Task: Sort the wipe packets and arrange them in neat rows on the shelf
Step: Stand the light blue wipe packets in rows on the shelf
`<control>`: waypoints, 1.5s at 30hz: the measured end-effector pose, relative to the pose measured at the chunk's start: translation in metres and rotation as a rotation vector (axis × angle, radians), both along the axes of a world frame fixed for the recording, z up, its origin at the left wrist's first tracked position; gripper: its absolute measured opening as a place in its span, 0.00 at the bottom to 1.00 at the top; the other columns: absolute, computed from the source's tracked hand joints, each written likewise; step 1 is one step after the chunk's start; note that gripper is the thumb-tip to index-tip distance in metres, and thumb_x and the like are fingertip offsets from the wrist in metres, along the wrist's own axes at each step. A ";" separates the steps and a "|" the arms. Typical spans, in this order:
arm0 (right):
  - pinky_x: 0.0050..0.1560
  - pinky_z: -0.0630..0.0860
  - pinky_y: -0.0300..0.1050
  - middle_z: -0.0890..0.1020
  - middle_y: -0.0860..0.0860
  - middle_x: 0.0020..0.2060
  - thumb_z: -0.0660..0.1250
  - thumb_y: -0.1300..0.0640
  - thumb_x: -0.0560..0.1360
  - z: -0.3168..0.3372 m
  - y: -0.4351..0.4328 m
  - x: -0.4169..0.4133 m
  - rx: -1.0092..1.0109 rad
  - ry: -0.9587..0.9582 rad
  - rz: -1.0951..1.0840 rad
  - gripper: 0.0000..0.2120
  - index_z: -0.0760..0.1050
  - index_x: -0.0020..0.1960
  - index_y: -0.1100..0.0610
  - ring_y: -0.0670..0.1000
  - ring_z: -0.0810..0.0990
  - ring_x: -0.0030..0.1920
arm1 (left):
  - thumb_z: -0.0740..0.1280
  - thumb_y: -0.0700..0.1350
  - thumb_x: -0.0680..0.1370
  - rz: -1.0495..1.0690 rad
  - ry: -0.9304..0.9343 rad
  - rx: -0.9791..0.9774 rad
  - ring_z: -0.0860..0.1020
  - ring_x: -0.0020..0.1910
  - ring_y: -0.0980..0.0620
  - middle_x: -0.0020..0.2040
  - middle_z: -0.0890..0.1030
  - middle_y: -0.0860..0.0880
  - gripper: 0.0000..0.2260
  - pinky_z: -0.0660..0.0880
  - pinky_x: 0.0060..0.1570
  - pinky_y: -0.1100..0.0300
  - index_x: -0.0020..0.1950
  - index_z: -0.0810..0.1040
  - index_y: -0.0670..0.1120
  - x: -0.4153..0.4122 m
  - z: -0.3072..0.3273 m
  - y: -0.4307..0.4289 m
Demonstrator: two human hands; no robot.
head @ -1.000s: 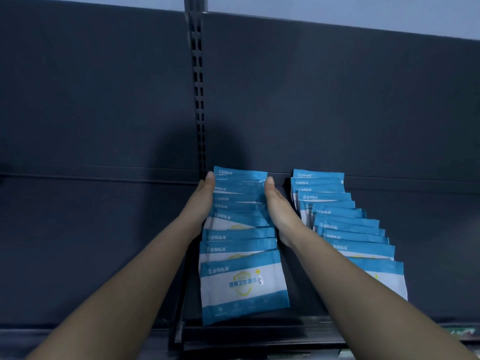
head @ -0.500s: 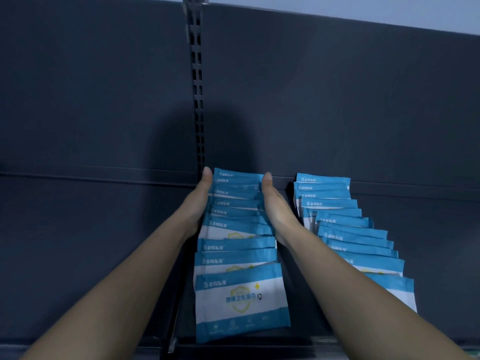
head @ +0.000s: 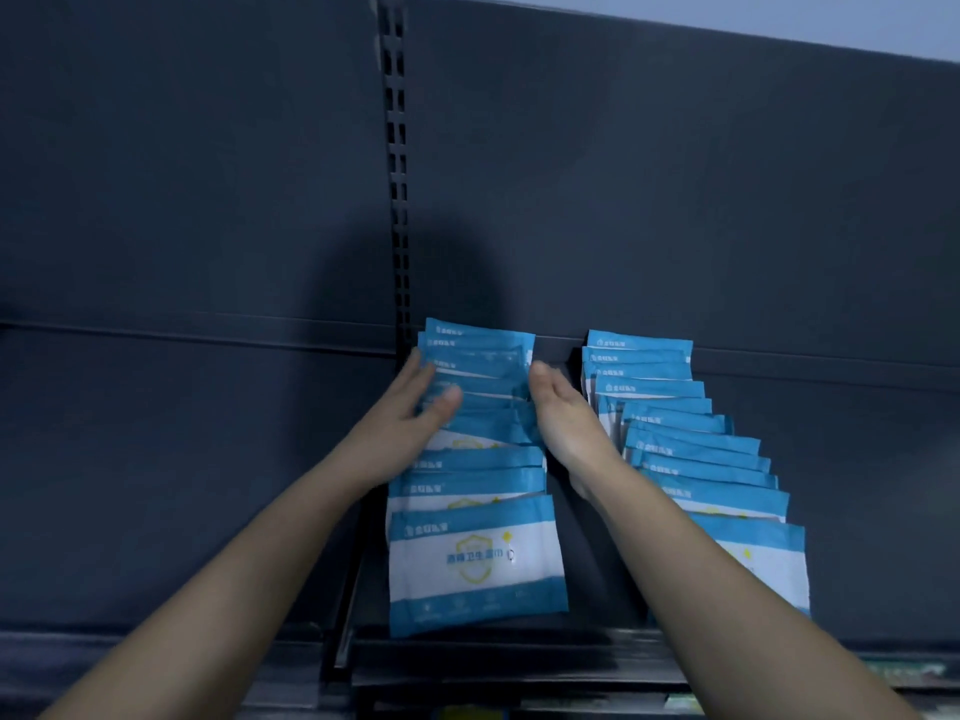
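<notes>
As the packet row [head: 475, 558] sits between them | left hand [head: 405, 428], right hand [head: 569, 415]: flat, fingers straight, pressing its sides | packets likely light, limp, slippery; square by side edges.

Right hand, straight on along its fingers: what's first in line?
Likely the shelf's back panel. The right hand lies along the right side of the left packet row, fingers pointing down the gap beside the right packet row. Nothing shows ahead in that gap, though depth is unclear.
</notes>
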State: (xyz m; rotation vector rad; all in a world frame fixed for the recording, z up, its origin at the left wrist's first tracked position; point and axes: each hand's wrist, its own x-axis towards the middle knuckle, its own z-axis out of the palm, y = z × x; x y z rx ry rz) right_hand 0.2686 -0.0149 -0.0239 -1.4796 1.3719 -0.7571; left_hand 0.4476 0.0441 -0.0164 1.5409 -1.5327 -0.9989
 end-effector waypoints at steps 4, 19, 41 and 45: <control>0.69 0.51 0.36 0.50 0.48 0.78 0.55 0.49 0.82 -0.004 0.014 -0.010 -0.003 0.176 0.133 0.25 0.57 0.77 0.51 0.48 0.51 0.77 | 0.72 0.52 0.72 -0.069 -0.292 -0.018 0.55 0.65 0.68 0.65 0.55 0.67 0.37 0.49 0.54 0.86 0.76 0.57 0.52 0.004 0.006 0.015; 0.39 0.69 0.36 0.79 0.48 0.44 0.62 0.63 0.79 -0.007 0.029 -0.006 -0.242 0.141 -0.141 0.07 0.79 0.51 0.59 0.47 0.75 0.42 | 0.70 0.49 0.76 0.149 -0.127 -0.019 0.74 0.60 0.58 0.64 0.72 0.54 0.25 0.71 0.61 0.62 0.72 0.68 0.54 0.003 -0.003 0.032; 0.76 0.49 0.48 0.32 0.42 0.75 0.75 0.32 0.59 0.016 0.054 -0.022 -0.057 0.517 0.493 0.61 0.42 0.79 0.48 0.47 0.40 0.77 | 0.81 0.42 0.64 -0.249 -0.138 0.040 0.63 0.68 0.69 0.71 0.62 0.65 0.52 0.65 0.69 0.65 0.71 0.48 0.70 0.011 0.000 0.055; 0.76 0.43 0.50 0.24 0.46 0.72 0.78 0.33 0.56 0.022 0.054 -0.033 -0.133 0.787 0.656 0.68 0.33 0.77 0.44 0.50 0.33 0.76 | 0.78 0.38 0.67 -0.282 -0.078 0.144 0.69 0.60 0.75 0.63 0.68 0.71 0.49 0.66 0.57 0.77 0.69 0.47 0.68 0.020 -0.004 0.061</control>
